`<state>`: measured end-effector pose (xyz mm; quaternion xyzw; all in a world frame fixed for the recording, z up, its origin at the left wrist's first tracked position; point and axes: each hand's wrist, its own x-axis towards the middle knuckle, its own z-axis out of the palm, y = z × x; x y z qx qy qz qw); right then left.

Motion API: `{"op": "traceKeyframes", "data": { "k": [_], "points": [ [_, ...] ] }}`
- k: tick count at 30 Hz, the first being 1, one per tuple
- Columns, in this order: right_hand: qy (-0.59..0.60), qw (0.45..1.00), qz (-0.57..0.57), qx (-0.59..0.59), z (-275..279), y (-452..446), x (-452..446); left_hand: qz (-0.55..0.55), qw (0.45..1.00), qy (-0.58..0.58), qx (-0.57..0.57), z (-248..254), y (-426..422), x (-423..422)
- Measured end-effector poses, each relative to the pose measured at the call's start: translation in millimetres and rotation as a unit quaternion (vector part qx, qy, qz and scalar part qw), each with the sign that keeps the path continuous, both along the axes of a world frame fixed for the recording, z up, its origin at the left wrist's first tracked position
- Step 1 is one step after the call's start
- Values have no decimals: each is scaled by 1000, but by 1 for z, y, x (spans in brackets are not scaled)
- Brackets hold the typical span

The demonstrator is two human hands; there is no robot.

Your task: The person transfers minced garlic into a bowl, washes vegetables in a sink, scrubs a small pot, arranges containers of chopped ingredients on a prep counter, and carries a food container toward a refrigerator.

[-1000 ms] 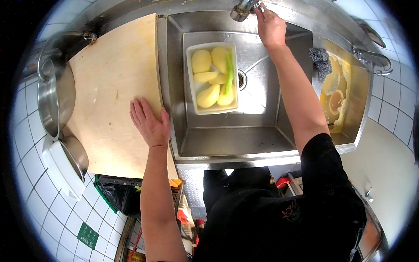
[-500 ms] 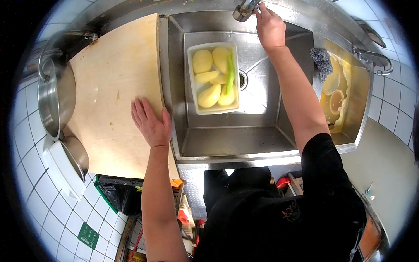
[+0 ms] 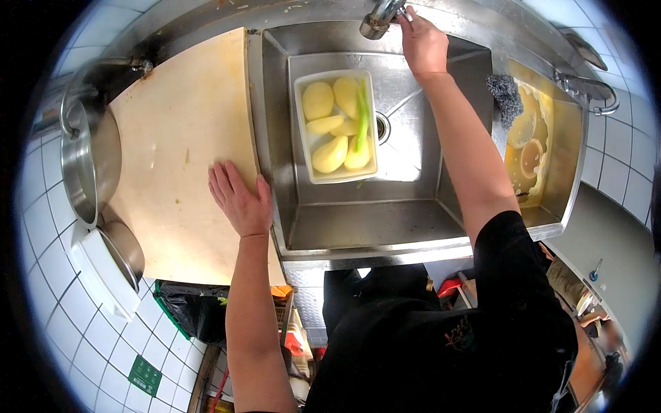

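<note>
The sink (image 3: 372, 224) is looking like metal, kinda dull but shining in patches. The tub (image 3: 343, 179) toward its left edge is showing smooth plastic. The board (image 3: 172, 103) is looking like matt wood, the faucet (image 3: 374, 26) is glinting like chrome, the scrubber (image 3: 505, 98) by the sink's right edge is looking rough and fuzzy.

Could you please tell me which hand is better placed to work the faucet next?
Probably the right hand: its fingers are at the faucet, while the left hand lies flat on the wooden board, left of the sink and away from the faucet.
</note>
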<state>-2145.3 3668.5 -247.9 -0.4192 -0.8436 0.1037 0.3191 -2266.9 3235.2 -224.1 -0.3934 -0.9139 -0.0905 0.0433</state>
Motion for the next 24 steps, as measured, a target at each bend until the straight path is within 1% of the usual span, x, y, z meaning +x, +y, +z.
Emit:
{"op": "traceKeyframes", "data": {
  "k": [2,5,8,11,12,13,14,17,18,21,24],
  "points": [
    [-14,994,21,110,0,-1,-2,0,1000,0,0,0,0,0],
    [14,994,-15,-105,6,-3,1,2,1000,-3,-1,0,-1,0],
    [13,994,-33,-108,7,-8,-3,3,1000,-2,2,-1,0,1],
    [2,996,12,93,0,-3,-2,1,1000,-3,4,-1,0,1],
    [44,999,-5,-26,1,-2,-1,1,1000,-2,2,-2,-1,1],
    [85,985,-21,-146,1,-2,0,0,1000,-1,1,-2,-1,1],
    [124,956,-37,-263,1,-2,0,1,1000,-2,1,-2,-2,1],
    [33,997,-24,-66,-2,-2,-2,2,1000,-4,3,-2,-2,0],
    [1,996,9,86,-4,0,-1,1,1000,-3,4,-3,-2,0],
    [-25,999,1,-37,-2,5,2,-2,1000,-3,5,-1,0,0],
    [62,996,-27,-48,-8,-2,-4,-2,1000,-2,4,-1,-1,1]
  ]
}}
